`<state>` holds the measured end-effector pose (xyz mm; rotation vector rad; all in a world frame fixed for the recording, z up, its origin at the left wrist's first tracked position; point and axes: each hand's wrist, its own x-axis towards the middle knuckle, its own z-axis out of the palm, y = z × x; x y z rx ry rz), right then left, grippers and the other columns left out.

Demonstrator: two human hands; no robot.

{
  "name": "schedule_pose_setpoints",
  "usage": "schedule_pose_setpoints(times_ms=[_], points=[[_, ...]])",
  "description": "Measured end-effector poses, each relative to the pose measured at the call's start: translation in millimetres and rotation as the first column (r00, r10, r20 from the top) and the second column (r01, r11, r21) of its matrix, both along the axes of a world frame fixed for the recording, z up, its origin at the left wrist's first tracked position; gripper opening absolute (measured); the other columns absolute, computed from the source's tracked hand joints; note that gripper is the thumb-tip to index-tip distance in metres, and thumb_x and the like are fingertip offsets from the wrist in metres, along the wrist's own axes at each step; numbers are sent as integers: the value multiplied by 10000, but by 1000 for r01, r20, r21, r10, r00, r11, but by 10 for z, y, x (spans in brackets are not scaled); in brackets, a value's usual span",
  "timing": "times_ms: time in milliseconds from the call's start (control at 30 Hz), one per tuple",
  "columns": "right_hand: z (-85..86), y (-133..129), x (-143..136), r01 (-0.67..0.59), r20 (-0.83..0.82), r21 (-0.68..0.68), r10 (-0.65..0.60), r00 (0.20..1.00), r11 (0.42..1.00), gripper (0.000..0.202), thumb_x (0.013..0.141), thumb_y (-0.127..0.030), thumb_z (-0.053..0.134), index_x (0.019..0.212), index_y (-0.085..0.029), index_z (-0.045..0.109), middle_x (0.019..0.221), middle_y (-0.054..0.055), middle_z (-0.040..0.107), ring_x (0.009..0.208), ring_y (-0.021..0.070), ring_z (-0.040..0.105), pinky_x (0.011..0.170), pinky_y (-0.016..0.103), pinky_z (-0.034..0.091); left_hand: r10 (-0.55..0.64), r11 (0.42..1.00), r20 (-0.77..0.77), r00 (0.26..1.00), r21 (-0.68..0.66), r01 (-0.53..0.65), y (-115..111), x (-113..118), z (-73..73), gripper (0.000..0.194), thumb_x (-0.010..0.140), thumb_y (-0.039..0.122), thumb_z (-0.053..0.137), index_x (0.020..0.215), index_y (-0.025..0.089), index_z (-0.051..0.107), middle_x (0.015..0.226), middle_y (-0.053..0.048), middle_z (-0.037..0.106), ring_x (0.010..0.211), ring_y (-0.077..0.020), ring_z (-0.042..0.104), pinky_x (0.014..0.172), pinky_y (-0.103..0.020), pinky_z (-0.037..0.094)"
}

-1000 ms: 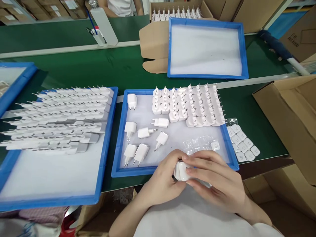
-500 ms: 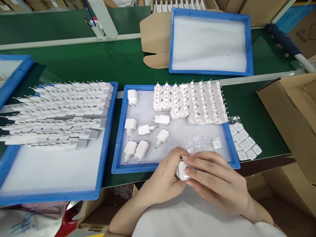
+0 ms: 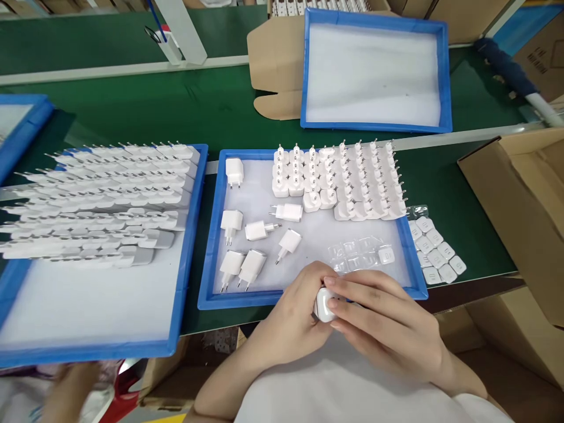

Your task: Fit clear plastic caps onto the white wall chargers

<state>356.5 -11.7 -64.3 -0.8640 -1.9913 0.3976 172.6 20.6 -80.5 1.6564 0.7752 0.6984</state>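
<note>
My left hand [image 3: 294, 314] is closed round a white plug charger [image 3: 325, 305] in front of the tray's near edge, its smooth end face turned up. Fingertips of my right hand [image 3: 382, 314] press on that face from the right; its thumb is hidden. Beyond my hands lies a blue-rimmed tray [image 3: 423, 288]. At its left are several loose chargers [image 3: 252, 267], and at the back right stand rows of chargers [image 3: 304, 176] with pins up. A clear film strip [image 3: 352, 255] lies near my right hand, bearing one white square piece [image 3: 386, 254].
Left, a second blue-rimmed tray [image 3: 101, 311] carries dense rows of chargers [image 3: 101, 200]. White square pieces [image 3: 436, 258] lie right of the middle tray. Another tray [image 3: 374, 76] rests at the back by a cardboard flap [image 3: 277, 64]. Open cartons [image 3: 520, 205] stand right. A person's arm [image 3: 73, 388] shows lower left.
Another person's arm has come into view at the lower left. The view has shifted slightly. Both my hands keep nearly the same hold on the charger.
</note>
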Motion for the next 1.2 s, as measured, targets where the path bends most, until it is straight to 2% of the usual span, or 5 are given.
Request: schedule_pose_setpoints(times_ms=[267, 467, 767, 967, 1200], points=[[-18, 17, 11, -6, 6, -49, 6, 1000, 999, 324, 916, -37, 637, 1236, -81, 655, 1168, 180, 720, 1134, 254, 655, 880, 397, 623, -4, 997, 91, 996, -72, 10, -15, 1, -37, 245, 876, 145, 640, 1049, 234, 490, 961, -2, 547, 835, -155, 568, 737, -270, 460], [-143, 35, 23, 49, -234, -98, -71, 970, 994, 362, 926, -134, 664, 1286, -129, 631, 1148, 167, 729, 1071, 262, 702, 862, 424, 622, -3, 995, 157, 988, -96, 18, -37, 19, -40, 383, 844, 88, 615, 1173, 233, 486, 980, -12, 533, 802, -145, 536, 706, -273, 446], [-239, 60, -10, 55, -238, 8, -52, 970, 998, 254, 908, -91, 639, 1152, -143, 688, 1152, 168, 741, 1011, 254, 722, 754, 410, 640, -94, 988, 295, 951, -86, 125, 16, -30, 0, 542, 742, 167, 501, 1281, 209, 464, 1050, -40, 485, 890, -196, 492, 775, -337, 432], [-268, 58, -28, 58, -217, 77, -40, 975, 995, 250, 878, -22, 612, 1096, -110, 695, 1193, 193, 707, 1061, 265, 684, 727, 411, 648, -80, 984, 341, 937, -120, 128, 21, -22, -13, 408, 877, 320, 534, 1266, 203, 486, 1048, -47, 485, 884, -203, 478, 789, -353, 416], [-248, 41, -54, 101, -197, 63, -87, 977, 993, 217, 856, 19, 638, 984, -146, 700, 1076, 130, 730, 1068, 232, 680, 735, 345, 647, -82, 986, 348, 934, -111, 127, 5, -17, -46, 380, 1007, 495, 445, 1250, 204, 476, 1017, -54, 478, 850, -192, 487, 731, -333, 415]])
